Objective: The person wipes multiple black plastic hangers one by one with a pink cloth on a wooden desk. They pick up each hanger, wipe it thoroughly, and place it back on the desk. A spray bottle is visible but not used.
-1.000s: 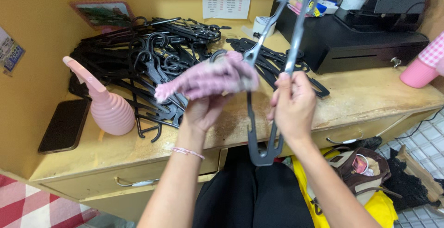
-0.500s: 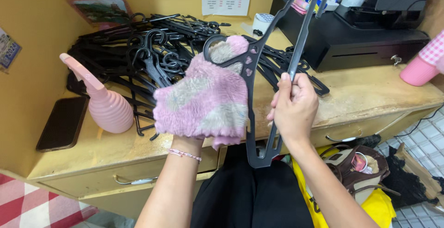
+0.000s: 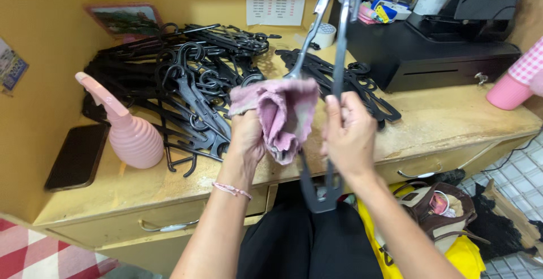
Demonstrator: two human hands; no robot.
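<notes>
Worktop (image 3: 452,115) spans frame middle. Black hanger pile (image 3: 186,75) upper left. Dark grey hanger (image 3: 331,47) upright at centre, right hand (image 3: 348,134) gripping its bar. Left hand (image 3: 247,137) clutches bunched pink fuzzy cloth (image 3: 285,115), pressed against hanger.

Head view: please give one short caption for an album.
Left hand presses pink cloth on grey hanger held by right hand.

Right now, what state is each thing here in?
Left hand: shut on the cloth.
Cloth: bunched, pressed to the hanger.
Right hand: shut on the hanger.
Hanger: held up on end, off the desk.
Hanger pile: tangled, lying flat.
Phone: screen dark.
Spray bottle: upright.
Drawers: closed.
</notes>
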